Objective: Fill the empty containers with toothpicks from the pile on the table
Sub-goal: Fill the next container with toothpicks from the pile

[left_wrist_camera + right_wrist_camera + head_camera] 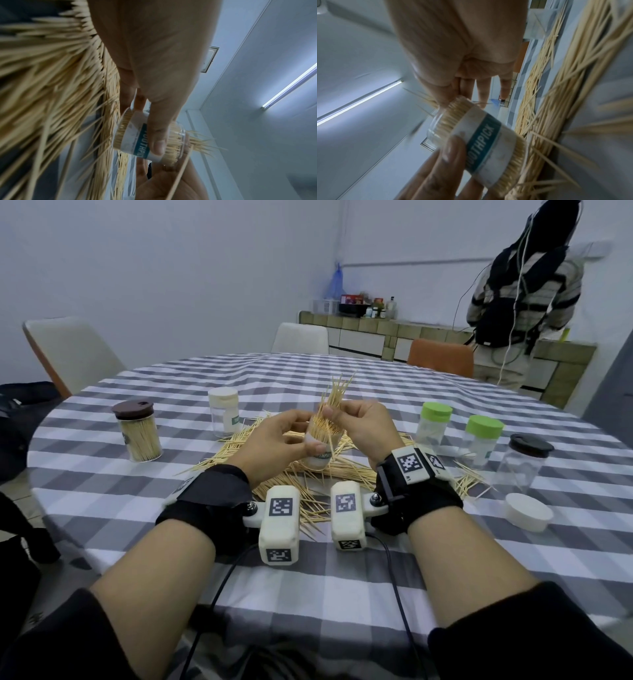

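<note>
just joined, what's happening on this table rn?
A person is loading toothpicks into a labelled clear container. The left hand grips it above the pile, while the right hand pinches a bundle of toothpicks at its mouth. The container already looks packed. A brown-lidded jar is full; two green-lidded jars and a dark-lidded jar look empty. A loose white lid lies nearby.

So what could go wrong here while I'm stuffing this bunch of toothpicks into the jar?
1. The bunch in your right hand fans out above the jar's mouth, so outer sticks may miss and fall onto the pile.
2. The jar already looks densely packed, so forcing more in might snap some.
3. Your left hand holds the jar tilted, so loose ones could slide out.
</note>
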